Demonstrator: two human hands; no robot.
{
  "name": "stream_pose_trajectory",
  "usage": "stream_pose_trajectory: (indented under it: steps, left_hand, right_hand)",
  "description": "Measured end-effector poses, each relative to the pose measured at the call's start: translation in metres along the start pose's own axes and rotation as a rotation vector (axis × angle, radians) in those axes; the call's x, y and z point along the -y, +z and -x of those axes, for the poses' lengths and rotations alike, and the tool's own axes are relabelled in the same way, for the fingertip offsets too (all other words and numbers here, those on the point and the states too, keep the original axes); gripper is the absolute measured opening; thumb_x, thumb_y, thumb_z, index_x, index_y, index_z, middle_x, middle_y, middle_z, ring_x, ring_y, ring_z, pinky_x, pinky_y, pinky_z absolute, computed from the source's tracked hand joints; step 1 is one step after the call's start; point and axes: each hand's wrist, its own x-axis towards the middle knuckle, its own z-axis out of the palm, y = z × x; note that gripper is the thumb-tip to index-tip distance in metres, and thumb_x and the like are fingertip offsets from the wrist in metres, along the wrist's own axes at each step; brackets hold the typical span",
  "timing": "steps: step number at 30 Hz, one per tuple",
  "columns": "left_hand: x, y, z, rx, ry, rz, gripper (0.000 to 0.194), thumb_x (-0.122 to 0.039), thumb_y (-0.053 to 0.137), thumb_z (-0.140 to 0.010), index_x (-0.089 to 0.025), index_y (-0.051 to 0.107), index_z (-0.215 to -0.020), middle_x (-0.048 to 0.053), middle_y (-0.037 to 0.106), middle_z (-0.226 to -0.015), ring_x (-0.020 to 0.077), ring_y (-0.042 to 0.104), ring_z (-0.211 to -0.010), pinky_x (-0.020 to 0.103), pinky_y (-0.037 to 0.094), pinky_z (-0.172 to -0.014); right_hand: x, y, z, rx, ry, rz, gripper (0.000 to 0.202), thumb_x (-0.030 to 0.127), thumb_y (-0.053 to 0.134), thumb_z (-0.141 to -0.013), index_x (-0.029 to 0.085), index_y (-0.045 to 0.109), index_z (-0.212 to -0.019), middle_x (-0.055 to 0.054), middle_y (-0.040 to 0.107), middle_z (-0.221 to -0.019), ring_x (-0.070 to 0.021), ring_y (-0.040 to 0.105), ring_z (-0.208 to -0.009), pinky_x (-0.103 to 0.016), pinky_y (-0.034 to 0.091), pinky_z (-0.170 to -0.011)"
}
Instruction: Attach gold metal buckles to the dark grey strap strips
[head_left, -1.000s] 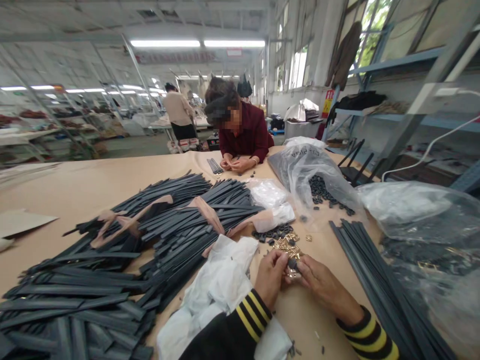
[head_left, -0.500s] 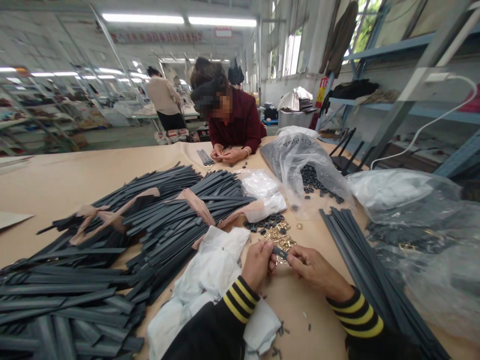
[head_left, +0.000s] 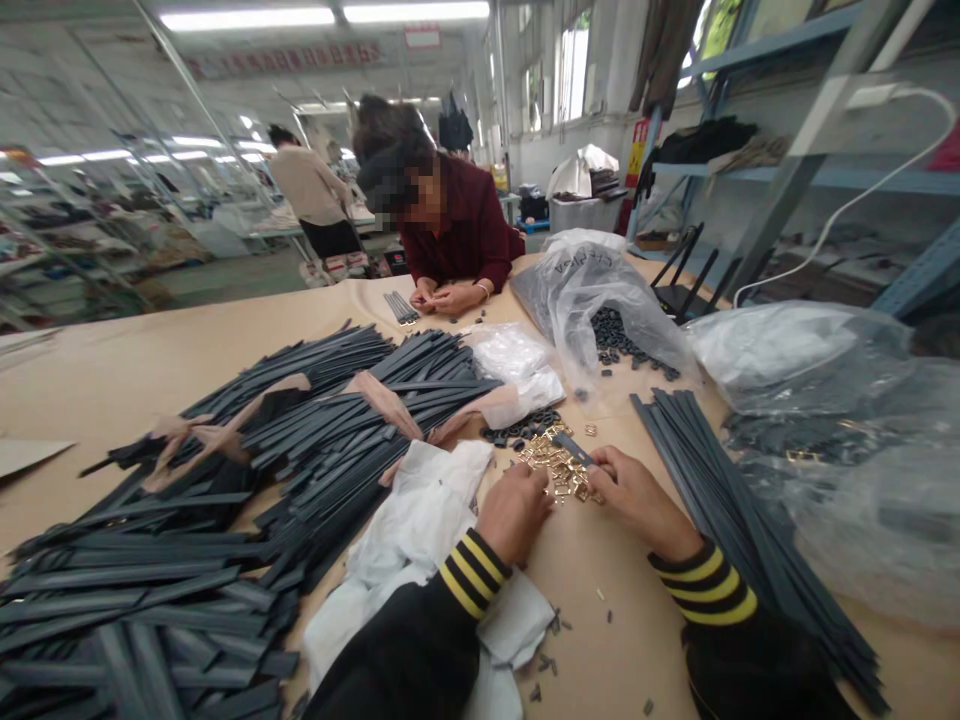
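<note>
Two hands at a heap of small gold buckles on a paper-covered desk.

The right hand (head_left: 634, 490) pinches a short dark strap piece (head_left: 574, 449) between its fingertips, lifted just over the gold buckles (head_left: 559, 468). The left hand (head_left: 516, 510) is curled beside the heap, fingertips at its edge; whether it grips anything I cannot tell. White cloth (head_left: 427, 530) lies by the left wrist, long dark strips (head_left: 315, 440) are piled to the left and a bundle of dark strips (head_left: 720, 480) lies to the right. Across the desk (head_left: 120, 370) another person (head_left: 450, 230) bends over small parts.
</note>
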Motion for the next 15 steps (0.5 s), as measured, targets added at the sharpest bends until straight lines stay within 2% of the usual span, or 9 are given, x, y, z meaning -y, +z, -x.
stream_pose_trajectory:
  steps: [4,9,12,15]
  left_hand:
    - [-0.008,0.009,0.003,0.090,-0.002,-0.116,0.010,-0.015,0.043,-0.074,-0.014,0.052,-0.080,0.008,0.050,-0.087,0.0167,0.049,-0.077,0.026,0.039,-0.066]
    - [0.004,0.011,-0.007,0.196,0.020,-0.019,0.015,-0.013,0.049,-0.068,-0.015,0.049,-0.083,0.006,0.050,-0.083,0.0151,0.049,-0.071,0.025,0.039,-0.064]
    - [0.007,0.009,-0.006,0.200,0.038,0.019,0.012,-0.012,0.048,-0.068,-0.015,0.048,-0.079,0.005,0.050,-0.078,0.0157,0.048,-0.070,0.026,0.038,-0.064]
    - [0.005,0.006,0.002,0.127,0.048,0.136,0.005,-0.012,0.044,-0.071,-0.016,0.047,-0.072,0.004,0.052,-0.074,0.0149,0.049,-0.069,0.026,0.037,-0.063]
  right_hand:
    - [-0.002,0.003,0.000,0.034,-0.040,0.064,0.015,0.028,0.041,-0.077,0.016,0.051,-0.077,0.001,0.055,-0.062,-0.0130,0.051,-0.058,-0.024,0.038,-0.056]
    - [-0.007,0.009,-0.002,0.063,-0.076,0.124,0.013,0.026,0.045,-0.076,0.016,0.051,-0.071,0.002,0.054,-0.059,-0.0124,0.049,-0.056,-0.024,0.036,-0.055]
    - [-0.007,0.011,-0.002,0.098,-0.115,0.122,0.014,0.026,0.048,-0.074,0.014,0.055,-0.074,-0.001,0.058,-0.067,-0.0138,0.051,-0.062,-0.025,0.038,-0.059]
    - [-0.004,0.013,0.000,0.148,-0.146,0.089,0.018,0.027,0.049,-0.075,0.014,0.059,-0.079,-0.002,0.061,-0.073,-0.0158,0.053,-0.068,-0.026,0.040,-0.063]
